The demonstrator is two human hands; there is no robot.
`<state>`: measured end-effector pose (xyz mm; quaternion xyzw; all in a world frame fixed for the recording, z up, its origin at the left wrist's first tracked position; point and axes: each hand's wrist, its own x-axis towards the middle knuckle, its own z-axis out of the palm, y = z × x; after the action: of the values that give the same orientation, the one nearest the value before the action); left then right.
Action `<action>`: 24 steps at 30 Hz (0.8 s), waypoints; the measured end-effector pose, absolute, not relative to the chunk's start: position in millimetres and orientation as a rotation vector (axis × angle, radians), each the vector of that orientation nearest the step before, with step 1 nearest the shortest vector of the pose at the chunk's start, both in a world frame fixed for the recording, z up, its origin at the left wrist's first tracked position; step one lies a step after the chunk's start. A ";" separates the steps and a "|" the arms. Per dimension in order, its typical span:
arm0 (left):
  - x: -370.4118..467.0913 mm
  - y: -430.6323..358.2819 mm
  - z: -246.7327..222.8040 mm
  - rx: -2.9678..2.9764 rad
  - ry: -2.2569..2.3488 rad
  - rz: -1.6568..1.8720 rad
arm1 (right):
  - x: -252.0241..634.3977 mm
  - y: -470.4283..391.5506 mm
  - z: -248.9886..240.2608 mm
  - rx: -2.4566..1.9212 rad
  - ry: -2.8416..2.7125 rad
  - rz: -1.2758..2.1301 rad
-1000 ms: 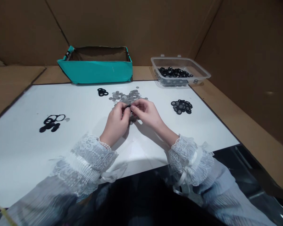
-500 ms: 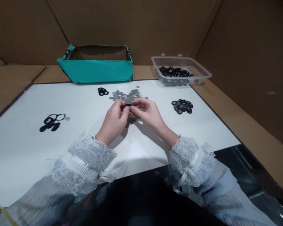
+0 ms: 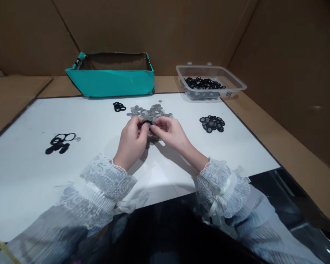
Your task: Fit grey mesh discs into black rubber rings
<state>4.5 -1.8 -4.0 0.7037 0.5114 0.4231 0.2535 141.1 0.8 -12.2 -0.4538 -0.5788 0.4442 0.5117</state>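
Note:
Between my two hands, over the middle of the white board, is a small black ring. My left hand grips its left side between thumb and fingers. From the other side my right hand pinches it, thumb close to the left thumb. The fingers hide most of the ring, and I cannot tell whether a disc sits in it. Beneath and behind the hands lies a loose spread of grey translucent discs. Off to the right is a pile of black rings with grey centres.
A turquoise box and a clear plastic tub holding many black rings stand at the back. A few black rings lie behind the left hand. Black discs and rings sit at left on the white board. Cardboard walls surround it.
Both hands have shifted very slightly left with the ring, and its upper edge shows a little more. The piles look the same.

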 end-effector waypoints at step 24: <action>9.8 -4.1 0.6 1.641 1.254 1.194 | 131.7 -9.9 -12.6 -0.975 -1.305 0.948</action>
<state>9.8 -4.1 0.6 0.6394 0.4887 0.4652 0.3688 131.7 -9.9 -12.6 -0.4183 -0.5600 0.4069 0.5880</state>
